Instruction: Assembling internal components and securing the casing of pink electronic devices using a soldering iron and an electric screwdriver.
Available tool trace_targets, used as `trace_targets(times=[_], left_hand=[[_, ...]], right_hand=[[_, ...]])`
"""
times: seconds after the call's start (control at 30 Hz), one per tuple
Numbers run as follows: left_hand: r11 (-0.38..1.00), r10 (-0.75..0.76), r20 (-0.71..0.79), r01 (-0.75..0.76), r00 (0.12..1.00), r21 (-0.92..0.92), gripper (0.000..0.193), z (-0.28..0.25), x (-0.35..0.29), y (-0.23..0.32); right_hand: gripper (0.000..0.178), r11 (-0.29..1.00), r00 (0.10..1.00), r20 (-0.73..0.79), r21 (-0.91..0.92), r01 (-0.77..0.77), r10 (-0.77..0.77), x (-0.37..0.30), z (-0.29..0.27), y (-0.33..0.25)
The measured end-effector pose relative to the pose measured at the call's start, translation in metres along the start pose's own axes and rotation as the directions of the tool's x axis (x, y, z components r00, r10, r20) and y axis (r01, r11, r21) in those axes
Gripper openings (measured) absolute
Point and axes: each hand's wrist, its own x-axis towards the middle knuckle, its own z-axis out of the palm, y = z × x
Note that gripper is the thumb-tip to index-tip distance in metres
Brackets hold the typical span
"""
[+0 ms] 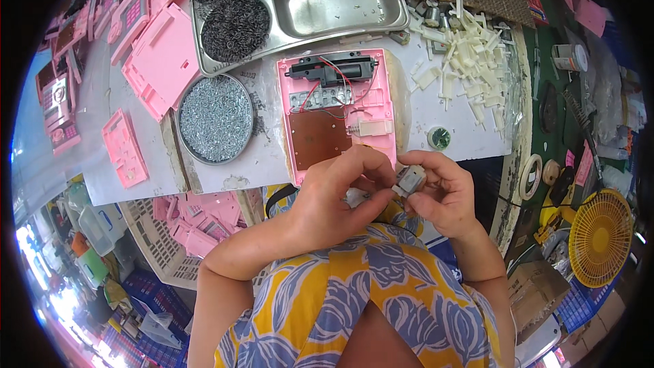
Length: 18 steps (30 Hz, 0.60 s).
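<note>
In front of my chest, my right hand (439,191) pinches a small grey boxy part (410,180) with a pale end. My left hand (344,191) is closed, its thumb and fingertips meeting at the left end of that part. Whether anything else sits inside the left fingers is hidden. Just beyond my hands lies an open pink plastic casing (385,88). It holds a black mechanism (334,69) with red wires, a metal strip (313,99), a brown board (313,136) and a whitish plastic piece (375,127).
A steel tray (334,3) of dark springs spans the back. A round dish (215,119) of small screws sits left, near pink panels (163,61). White plastic parts (470,54) are heaped right, behind a small green-and-silver round item (439,138). A yellow fan (599,238) stands far right.
</note>
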Motion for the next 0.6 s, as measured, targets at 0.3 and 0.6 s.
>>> trace_targets(times=[0.3, 0.6], left_hand=[[1.0, -0.011, -0.054, 0.01, 0.998, -0.025, 0.028, 0.0, -0.003, 0.002], [0.789, 0.47, 0.096, -0.466, 0.877, 0.4, 0.036, -0.01, 0.005, -0.005]], right_hand=[[0.059, 0.878, 0.982, 0.031, -0.444, 0.178, -0.184, 0.002, -0.005, 0.007], [0.046, 0.806, 0.983, -0.049, -0.58, 0.118, -0.179, 0.017, 0.005, -0.02]])
